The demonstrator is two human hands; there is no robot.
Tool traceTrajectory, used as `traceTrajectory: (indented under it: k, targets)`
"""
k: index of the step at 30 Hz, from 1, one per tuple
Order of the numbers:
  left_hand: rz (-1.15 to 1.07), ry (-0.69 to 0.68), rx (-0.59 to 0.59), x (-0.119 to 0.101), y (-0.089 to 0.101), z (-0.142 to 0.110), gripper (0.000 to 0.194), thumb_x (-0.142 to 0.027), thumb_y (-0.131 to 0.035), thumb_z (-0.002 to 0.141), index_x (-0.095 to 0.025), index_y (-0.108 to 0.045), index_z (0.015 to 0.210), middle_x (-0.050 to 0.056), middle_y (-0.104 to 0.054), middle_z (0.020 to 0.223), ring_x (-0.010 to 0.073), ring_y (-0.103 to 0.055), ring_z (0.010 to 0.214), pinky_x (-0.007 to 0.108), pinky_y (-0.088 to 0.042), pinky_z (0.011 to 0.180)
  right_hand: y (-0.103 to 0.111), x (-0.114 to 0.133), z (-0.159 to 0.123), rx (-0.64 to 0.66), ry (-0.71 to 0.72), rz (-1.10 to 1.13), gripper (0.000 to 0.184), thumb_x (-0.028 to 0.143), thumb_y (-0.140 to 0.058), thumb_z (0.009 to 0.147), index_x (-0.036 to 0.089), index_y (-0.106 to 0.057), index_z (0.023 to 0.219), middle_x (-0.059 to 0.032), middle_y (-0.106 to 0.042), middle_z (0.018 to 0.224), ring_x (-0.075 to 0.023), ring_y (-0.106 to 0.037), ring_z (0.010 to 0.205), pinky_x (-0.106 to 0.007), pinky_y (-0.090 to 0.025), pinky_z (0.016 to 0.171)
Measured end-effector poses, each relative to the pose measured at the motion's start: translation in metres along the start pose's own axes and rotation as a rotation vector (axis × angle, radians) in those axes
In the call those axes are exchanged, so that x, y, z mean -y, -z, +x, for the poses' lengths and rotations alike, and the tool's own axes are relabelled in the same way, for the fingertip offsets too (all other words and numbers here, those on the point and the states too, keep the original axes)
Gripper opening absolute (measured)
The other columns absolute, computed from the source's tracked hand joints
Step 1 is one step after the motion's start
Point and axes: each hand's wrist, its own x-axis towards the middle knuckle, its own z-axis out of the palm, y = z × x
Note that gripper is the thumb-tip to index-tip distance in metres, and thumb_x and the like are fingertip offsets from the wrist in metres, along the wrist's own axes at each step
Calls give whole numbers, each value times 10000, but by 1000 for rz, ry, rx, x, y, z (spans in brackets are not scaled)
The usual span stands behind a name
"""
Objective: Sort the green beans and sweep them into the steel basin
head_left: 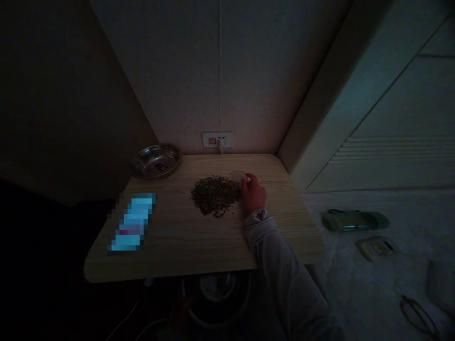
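A loose pile of small dark seeds or grains [214, 195] lies spread on the wooden tabletop [199, 246]. My right hand [253, 194] is at the pile's right side, its fingers closed on a pale, see-through round disc [239, 177] like a lid or shallow dish. Some grains lie right beside the disc. Below the table's front edge, my left hand [184, 307] shows only dimly, at the left rim of a dark round basin [216, 323]; it appears to grip that rim. A lighter round shape [217, 286] shows inside the basin, partly under the table edge.
A shiny metal dish [156, 161] stands at the table's back left corner. A lit phone [134, 222], blurred, lies at the left. Behind is a wall socket [217, 139] with a plug. A greenish bottle [355, 221] and a flat pale object [376, 249] are on the floor at right.
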Motion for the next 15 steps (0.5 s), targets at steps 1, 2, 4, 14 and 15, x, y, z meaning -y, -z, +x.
traceTrajectory:
  k: [1, 2, 4, 14, 15]
  targets:
    - [4, 4, 1, 0, 0, 0, 297, -284, -472, 784, -189, -500, 1064, 70, -523, 1092, 184, -535, 901, 383, -447, 737, 0, -1, 0, -1, 3, 7, 344, 365, -327, 826, 202, -484, 1087, -38, -620, 733, -153, -532, 636, -264, -323, 624]
    - [8, 7, 1, -1, 1, 0, 298, -284, -472, 784, -189, -499, 1065, 70, -522, 1092, 184, -535, 901, 382, -447, 736, -1, -1, 0, 0, 6, 16, 341, 365, -331, 823, 203, -491, 1076, -37, -616, 722, -152, -529, 627, -265, -323, 619]
    - [15, 14, 1, -1, 1, 0, 298, -283, -470, 785, -187, -498, 1066, 71, -521, 1093, 183, -535, 898, 383, -448, 736, -3, -2, 1, -3, 12, 50, 336, 368, -344, 813, 202, -504, 1057, -35, -608, 707, -150, -522, 611, -264, -324, 609]
    - [22, 28, -12, 0, 1, -3, 292, -281, -476, 783, -190, -501, 1060, 69, -529, 1080, 182, -538, 892, 377, -451, 726, 14, -26, 10, -145, -132, 560, 405, 416, -413, 737, 132, -511, 1009, 12, -523, 560, -129, -500, 531, -231, -358, 519]
    - [22, 27, -13, 0, 1, -3, 292, -281, -475, 784, -191, -502, 1060, 70, -529, 1081, 181, -538, 891, 378, -451, 726, 18, -30, 10, -164, -143, 576, 404, 412, -416, 733, 128, -507, 1007, 13, -522, 562, -128, -503, 533, -233, -363, 524]
